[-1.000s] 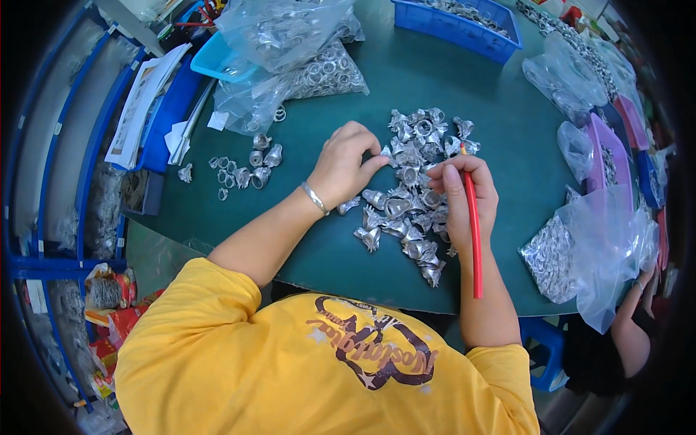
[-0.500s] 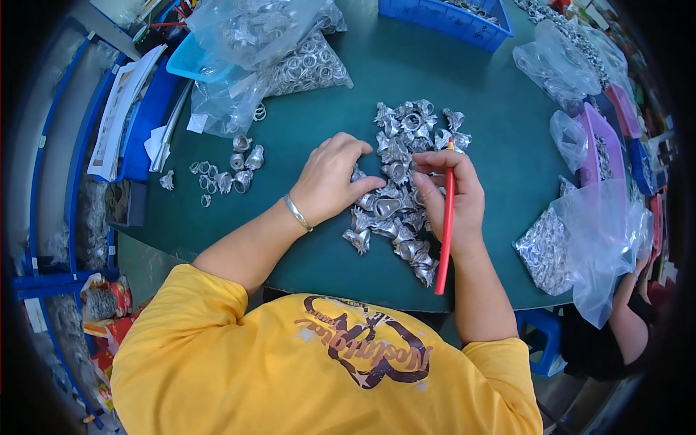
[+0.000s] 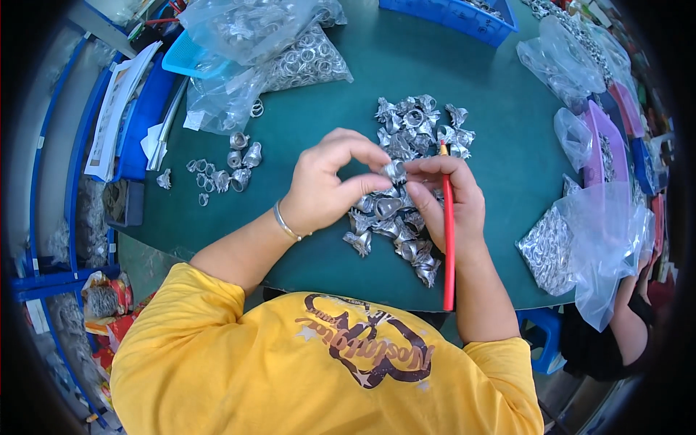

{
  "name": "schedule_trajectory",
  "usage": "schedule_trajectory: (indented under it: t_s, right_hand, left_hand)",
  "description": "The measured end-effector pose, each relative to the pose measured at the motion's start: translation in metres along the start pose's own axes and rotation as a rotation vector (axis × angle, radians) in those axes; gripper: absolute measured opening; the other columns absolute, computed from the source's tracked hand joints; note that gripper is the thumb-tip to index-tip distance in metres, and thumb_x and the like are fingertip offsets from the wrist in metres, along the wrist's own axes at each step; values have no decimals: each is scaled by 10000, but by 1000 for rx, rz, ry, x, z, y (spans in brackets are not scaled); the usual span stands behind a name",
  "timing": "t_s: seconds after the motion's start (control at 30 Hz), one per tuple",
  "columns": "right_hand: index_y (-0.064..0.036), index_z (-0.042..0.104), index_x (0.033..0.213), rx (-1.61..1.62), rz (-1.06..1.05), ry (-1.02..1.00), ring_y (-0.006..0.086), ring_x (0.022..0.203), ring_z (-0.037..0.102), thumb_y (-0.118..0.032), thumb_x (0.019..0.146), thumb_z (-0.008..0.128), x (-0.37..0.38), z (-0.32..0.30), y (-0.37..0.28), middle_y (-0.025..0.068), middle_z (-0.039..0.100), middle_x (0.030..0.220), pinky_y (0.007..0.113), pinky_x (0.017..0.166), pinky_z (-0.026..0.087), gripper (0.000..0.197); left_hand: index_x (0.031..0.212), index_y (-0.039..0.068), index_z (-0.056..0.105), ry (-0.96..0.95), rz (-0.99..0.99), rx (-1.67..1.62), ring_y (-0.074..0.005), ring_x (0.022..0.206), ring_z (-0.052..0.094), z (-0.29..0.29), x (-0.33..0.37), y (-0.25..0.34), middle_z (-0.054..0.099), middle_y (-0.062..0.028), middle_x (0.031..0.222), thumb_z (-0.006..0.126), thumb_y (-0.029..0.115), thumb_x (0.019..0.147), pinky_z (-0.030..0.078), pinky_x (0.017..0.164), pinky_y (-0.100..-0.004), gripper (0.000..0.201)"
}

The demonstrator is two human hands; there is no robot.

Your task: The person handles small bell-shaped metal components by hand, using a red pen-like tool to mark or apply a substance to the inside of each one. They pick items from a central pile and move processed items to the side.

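Observation:
A silver ring is pinched between the thumb and forefinger of my left hand, held just above a heap. My right hand meets it from the other side, its thumb and forefinger at the ring's edge. Between the fingers of that hand lies a long red pencil, its tip pointing away from me. Below both hands spreads the heap of chunky silver rings, partly hidden by the fingers. To the left lies a smaller group of silver rings.
Clear bags of rings lie at the far left by a light-blue basket. A blue bin stands at the far edge. Along the right are a pink tray and a bag of small silver pieces. Another person's arm shows there.
My left hand has lifted a ring off the heap and brought it to my right hand. The red pencil has shifted slightly toward me and stands more upright in the picture.

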State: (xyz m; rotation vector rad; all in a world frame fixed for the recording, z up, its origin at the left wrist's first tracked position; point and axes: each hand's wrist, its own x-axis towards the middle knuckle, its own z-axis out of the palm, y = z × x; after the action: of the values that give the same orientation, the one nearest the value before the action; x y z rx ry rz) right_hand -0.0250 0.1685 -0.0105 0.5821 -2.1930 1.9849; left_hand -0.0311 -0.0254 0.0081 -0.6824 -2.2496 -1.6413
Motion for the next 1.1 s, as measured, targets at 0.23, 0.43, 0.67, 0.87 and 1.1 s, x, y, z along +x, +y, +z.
schedule_trajectory:
  t_s: [0.23, 0.43, 0.67, 0.87, 1.1]
  right_hand:
    - [-21, 556, 924, 31, -68, -43, 130, 703, 626, -11, 727, 754, -3, -4, -3, 81, 627, 868, 251, 626, 510, 280]
    - [-40, 566, 850, -128, -294, -3, 186, 697, 615, 74, 700, 709, 1, -4, 1, 82, 625, 785, 277, 624, 497, 236]
    - [-34, 584, 841, -268, -221, -51, 266, 697, 607, 93, 707, 650, 4, -6, -2, 101, 615, 791, 316, 617, 484, 196]
    - [-24, 589, 846, -263, -174, 61, 216, 684, 615, 95, 725, 639, 6, -11, -3, 96, 628, 791, 291, 611, 487, 177]
    - [-23, 580, 839, -258, -162, 56, 214, 667, 604, 79, 736, 649, 5, -7, 1, 97, 619, 768, 289, 600, 480, 161]
  left_hand:
    - [930, 50, 622, -110, 178, -174, -270, 1023, 590, 13, -5, -3, 522, -155, 1155, 730, -38, 695, 506, 821, -326, 274]
    - [1131, -21, 540, -148, -438, -503, -105, 806, 617, 16, -15, -5, 603, -94, 1017, 738, 49, 762, 507, 701, -216, 424]
    - [980, -6, 634, -14, -437, -369, -78, 741, 605, 16, -15, -8, 617, -35, 872, 661, 29, 822, 492, 659, -194, 165]
    - [885, 8, 632, -43, -265, 142, -61, 666, 532, -5, 0, -1, 578, -18, 791, 666, 51, 823, 435, 586, -202, 83]
    - [890, 16, 619, -185, -201, 370, -185, 665, 587, 17, -3, -12, 595, -98, 799, 755, 192, 744, 484, 601, -296, 266]
